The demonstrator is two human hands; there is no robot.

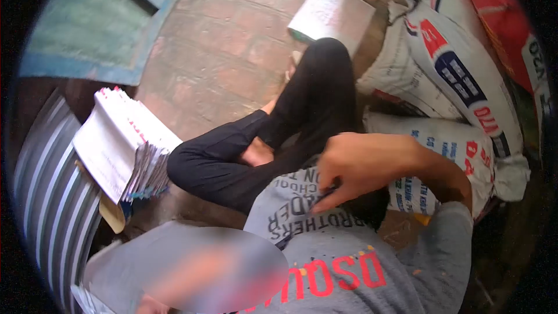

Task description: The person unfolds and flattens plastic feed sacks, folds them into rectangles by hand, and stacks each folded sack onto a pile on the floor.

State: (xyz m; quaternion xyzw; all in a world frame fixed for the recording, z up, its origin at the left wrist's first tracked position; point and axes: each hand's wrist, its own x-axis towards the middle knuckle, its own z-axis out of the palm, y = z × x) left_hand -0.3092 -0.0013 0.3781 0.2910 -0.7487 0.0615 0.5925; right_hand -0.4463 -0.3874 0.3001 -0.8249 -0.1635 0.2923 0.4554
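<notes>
My right hand (356, 161) hovers over my lap, in front of the grey shirt (343, 250). Its fingers are loosely bent, with a dark gap between them and nothing visible inside. At the bottom left edge, a small part of my left hand (153, 304) shows beside a large blurred patch; its fingers are hidden. My legs in black trousers (317, 90) are folded on the brick floor. A thick stack of printed papers (119, 139) lies left of my knee. Beyond my other knee is an open booklet or sheet (331, 11).
Printed white sacks (453, 75) lie piled at the right, with a red sack (494, 11) behind. Corrugated metal (49, 192) stands at the far left. A blue-green panel (87, 29) is at the upper left above the brick floor (215, 52).
</notes>
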